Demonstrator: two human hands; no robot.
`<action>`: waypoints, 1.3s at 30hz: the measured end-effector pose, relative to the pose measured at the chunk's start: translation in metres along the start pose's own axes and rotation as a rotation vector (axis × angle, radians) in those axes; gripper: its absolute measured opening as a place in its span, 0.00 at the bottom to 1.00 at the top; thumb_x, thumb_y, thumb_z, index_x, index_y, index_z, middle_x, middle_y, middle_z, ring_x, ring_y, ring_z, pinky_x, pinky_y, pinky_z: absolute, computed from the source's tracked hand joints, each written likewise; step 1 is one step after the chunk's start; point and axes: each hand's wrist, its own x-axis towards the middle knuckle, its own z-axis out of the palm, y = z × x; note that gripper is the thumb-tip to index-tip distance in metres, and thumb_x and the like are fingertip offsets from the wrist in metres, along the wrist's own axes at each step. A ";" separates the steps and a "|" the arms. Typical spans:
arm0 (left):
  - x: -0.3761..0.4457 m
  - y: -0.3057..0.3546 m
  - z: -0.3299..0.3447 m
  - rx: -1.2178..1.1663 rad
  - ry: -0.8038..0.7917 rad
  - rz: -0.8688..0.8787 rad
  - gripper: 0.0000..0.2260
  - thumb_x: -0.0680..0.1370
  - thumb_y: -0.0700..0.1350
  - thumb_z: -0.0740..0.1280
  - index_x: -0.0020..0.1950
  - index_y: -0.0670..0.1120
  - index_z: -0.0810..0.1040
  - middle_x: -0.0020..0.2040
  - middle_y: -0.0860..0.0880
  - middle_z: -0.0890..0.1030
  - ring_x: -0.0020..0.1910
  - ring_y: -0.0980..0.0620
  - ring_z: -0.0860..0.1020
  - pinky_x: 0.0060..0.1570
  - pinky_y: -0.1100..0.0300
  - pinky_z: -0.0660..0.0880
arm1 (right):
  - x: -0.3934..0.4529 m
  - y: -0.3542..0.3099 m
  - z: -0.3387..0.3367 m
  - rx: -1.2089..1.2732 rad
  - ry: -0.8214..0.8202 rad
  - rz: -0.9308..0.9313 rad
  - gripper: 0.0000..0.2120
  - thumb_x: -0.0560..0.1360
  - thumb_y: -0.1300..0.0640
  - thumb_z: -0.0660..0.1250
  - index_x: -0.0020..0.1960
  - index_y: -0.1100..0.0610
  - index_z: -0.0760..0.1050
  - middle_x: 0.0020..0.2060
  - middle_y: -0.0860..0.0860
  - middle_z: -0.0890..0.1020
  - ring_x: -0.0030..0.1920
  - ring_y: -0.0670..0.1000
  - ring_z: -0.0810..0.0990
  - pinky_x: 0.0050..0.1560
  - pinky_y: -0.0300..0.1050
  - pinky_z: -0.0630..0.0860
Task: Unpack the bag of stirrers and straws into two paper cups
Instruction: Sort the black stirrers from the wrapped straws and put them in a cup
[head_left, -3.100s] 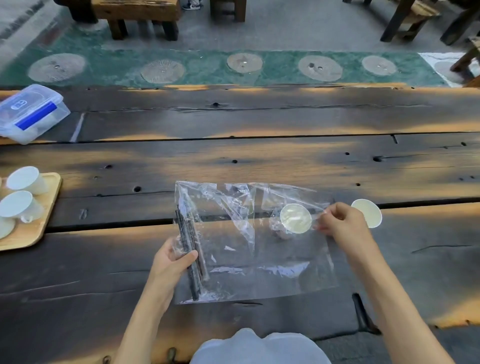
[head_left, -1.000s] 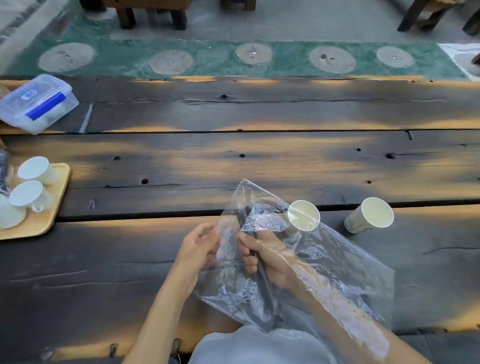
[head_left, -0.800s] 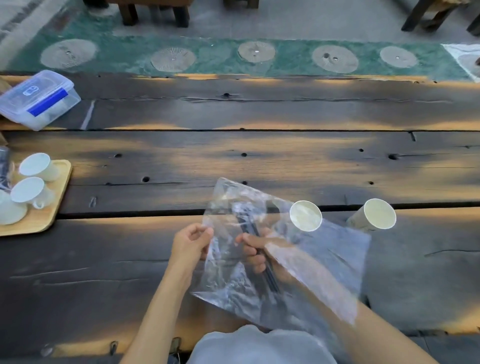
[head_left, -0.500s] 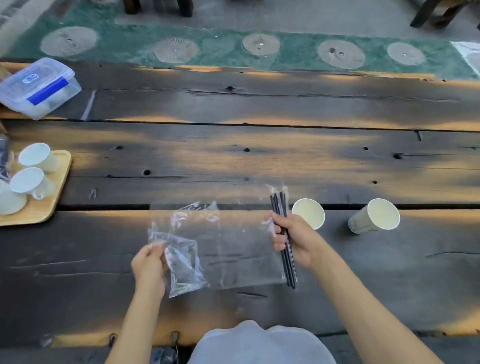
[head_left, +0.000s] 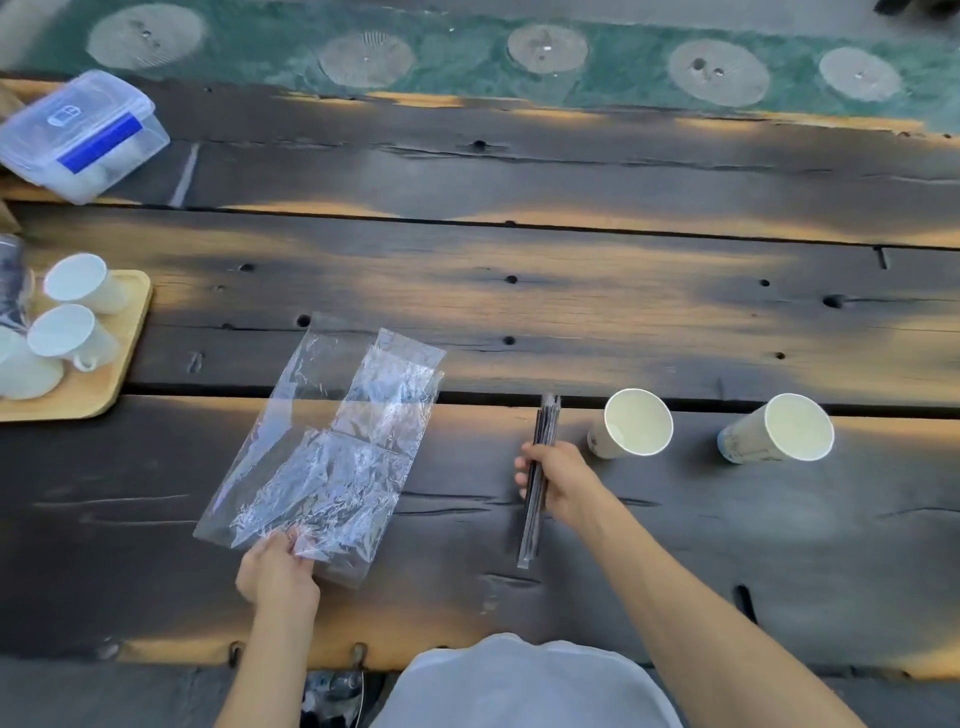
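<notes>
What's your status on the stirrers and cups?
Left hand pinching clear plastic bag. Right hand gripping dark stirrer bundle. Two white paper cups empty. Path clear.

Both bare forearms reach forward from the body — the left hand (head_left: 278, 569) low and near, fingers pinched closed, the right hand (head_left: 558, 480) farther out, curled into a fist-like grip — well apart.
</notes>
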 end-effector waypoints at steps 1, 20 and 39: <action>-0.001 0.000 0.000 0.008 0.013 0.001 0.11 0.76 0.33 0.68 0.58 0.41 0.76 0.40 0.46 0.80 0.37 0.54 0.80 0.45 0.57 0.79 | 0.007 0.005 0.002 -0.043 0.029 0.012 0.05 0.80 0.64 0.58 0.46 0.57 0.69 0.31 0.54 0.75 0.27 0.51 0.72 0.27 0.40 0.69; -0.092 -0.079 0.072 1.191 -0.760 0.644 0.08 0.80 0.38 0.63 0.57 0.45 0.77 0.49 0.48 0.79 0.51 0.46 0.79 0.52 0.54 0.74 | 0.020 0.017 0.006 -0.305 0.199 -0.057 0.10 0.76 0.68 0.56 0.38 0.58 0.68 0.34 0.55 0.72 0.34 0.52 0.70 0.32 0.42 0.65; -0.129 -0.118 0.135 1.539 -0.802 0.862 0.07 0.77 0.45 0.69 0.54 0.48 0.76 0.47 0.48 0.81 0.45 0.47 0.79 0.42 0.54 0.75 | 0.013 0.044 -0.021 -0.514 0.301 -0.152 0.11 0.76 0.66 0.56 0.43 0.54 0.74 0.39 0.55 0.80 0.36 0.55 0.78 0.39 0.52 0.79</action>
